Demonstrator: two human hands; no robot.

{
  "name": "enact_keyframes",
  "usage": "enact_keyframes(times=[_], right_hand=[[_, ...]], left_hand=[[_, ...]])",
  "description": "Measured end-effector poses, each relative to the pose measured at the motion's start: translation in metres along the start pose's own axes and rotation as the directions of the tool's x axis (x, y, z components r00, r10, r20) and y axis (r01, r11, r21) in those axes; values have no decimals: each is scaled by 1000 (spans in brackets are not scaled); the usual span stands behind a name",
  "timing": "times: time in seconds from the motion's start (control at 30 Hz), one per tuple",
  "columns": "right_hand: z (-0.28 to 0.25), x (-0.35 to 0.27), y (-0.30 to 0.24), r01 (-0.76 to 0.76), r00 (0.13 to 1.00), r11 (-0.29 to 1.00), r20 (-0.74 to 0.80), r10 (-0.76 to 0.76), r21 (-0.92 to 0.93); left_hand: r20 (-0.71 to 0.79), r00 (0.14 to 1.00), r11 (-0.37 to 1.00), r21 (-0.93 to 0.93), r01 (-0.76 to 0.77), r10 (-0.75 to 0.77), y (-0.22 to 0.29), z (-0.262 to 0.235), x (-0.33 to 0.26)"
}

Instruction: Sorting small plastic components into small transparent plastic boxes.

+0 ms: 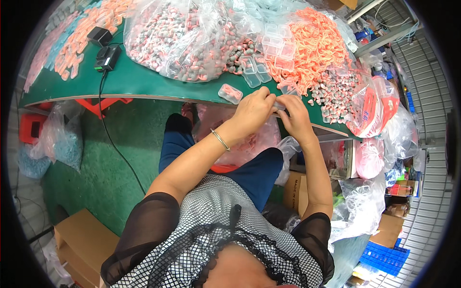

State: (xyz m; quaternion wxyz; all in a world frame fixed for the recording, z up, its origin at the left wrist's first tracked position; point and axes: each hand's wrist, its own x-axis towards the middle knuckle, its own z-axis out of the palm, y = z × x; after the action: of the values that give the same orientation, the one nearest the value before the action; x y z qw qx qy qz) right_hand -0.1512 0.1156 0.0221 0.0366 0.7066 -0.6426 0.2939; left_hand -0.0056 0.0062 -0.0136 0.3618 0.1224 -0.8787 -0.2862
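My left hand (253,111) and my right hand (295,115) meet at the front edge of the green table. Their fingers are closed on a small clear plastic case (279,106), mostly hidden behind them. To the left of the hands, a closed clear case (230,93) with orange-pink contents lies on the table. Open clear cases (255,72) lie just beyond my fingers. Farther right spreads a heap of orange cords (312,45), with a pile of small grey-and-pink pieces, like earplugs (331,95), nearer the edge.
A big clear bag (175,43) of grey-and-pink pieces stands at the back of the table (110,84). Rows of filled orange cases (79,45) and a black device with a cable (106,58) are at left. A red-and-white bag (372,108) sits at the right edge.
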Motion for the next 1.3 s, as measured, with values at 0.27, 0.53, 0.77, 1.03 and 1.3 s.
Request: enact_keyframes(times=[0.27,0.53,0.77,1.03,1.3], right_hand=[[24,-9,-2,34,985,999,-168,-35,-8],[42,-5,-31,3,969,1000,-248,-8,-17],[51,-29,-47,-81,955,990,-276,110,116],[20,-47,5,-361,869,932,-356,345,22],[19,-9,18,-343,925,885,-276,261,-313]], left_hand=[[120,992,989,141,-46,29,-6,-12,0],[70,981,888,418,-193,180,-29,-55,-21],[53,922,886,264,-382,382,-29,-40,-29],[405,901,983,-28,183,-157,-65,54,-108],[742,478,873,314,372,-470,-145,165,-180]])
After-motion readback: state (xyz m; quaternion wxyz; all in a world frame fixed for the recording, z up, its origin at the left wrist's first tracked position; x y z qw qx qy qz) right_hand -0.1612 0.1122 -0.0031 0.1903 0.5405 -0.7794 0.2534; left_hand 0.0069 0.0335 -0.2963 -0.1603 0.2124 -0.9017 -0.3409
